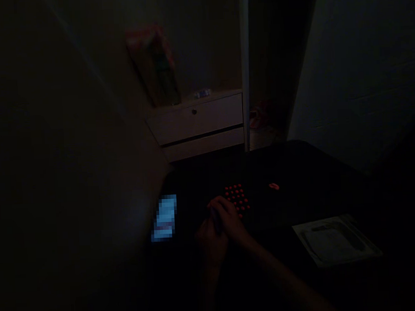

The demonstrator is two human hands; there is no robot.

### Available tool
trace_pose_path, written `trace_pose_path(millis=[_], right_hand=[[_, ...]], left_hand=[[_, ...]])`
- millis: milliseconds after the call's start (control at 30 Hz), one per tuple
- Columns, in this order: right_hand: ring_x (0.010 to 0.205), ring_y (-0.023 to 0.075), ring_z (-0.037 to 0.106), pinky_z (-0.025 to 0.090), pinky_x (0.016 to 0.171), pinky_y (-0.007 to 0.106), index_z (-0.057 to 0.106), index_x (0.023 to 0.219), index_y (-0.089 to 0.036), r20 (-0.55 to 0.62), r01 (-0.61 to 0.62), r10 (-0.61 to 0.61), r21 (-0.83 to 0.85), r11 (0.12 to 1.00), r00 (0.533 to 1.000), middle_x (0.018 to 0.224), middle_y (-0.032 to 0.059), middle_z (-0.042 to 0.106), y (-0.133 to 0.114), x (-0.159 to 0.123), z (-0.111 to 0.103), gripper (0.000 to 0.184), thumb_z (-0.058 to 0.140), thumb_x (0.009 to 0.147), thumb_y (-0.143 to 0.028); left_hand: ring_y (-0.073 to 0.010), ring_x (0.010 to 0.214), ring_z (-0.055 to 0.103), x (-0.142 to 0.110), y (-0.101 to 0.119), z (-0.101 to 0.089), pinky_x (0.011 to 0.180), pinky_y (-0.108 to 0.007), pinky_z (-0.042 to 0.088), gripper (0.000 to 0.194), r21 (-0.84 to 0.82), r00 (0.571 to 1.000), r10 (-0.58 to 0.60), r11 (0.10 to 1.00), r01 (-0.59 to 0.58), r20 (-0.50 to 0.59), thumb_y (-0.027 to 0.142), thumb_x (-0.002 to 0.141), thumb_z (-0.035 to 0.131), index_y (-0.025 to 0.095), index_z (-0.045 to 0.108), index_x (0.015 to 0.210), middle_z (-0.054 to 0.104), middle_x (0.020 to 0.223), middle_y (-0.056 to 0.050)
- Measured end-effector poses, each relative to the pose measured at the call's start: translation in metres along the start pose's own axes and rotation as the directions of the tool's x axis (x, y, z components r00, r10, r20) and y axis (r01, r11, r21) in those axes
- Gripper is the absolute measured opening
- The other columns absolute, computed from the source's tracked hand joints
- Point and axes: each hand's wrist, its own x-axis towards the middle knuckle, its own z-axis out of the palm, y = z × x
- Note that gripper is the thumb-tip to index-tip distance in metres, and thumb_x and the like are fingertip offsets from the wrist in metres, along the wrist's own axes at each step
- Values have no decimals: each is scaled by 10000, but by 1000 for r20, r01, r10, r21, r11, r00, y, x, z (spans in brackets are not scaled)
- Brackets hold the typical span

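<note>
Near the centre, your left hand (213,241) and right hand (227,215) meet, partly curled; whether they grip something, I cannot tell. Darkness could make you brush the red dots (240,202) just beside.

Single head cam, looks forward and down over both hands (219,223) at dark tabletop (202,183), drawers (202,123) beyond.
</note>
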Motion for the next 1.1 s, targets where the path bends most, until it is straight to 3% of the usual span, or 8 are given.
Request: trace_pose_path(millis=[233,1100], right_hand=[[738,152,559,427,688,255,651,726,-222,-2,1,-1,16,1000,1000,724,-25,617,3,1,0,201,554,850,-346],[728,151,541,410,673,249,648,734,-215,6,2,-2,-5,1000,1000,714,-20,594,-1,0,0,204,537,853,-338]], left_hand=[[-141,645,651,-2,-3,2,605,-231,464,140,-35,999,-34,999,35,43,277,848,543,184,641,816,686,706,-31],[-138,597,633,-2,-3,2,568,-228,443,143,-2,1000,-1,1000,1,-10,257,837,557,160,640,772,669,658,-28]])
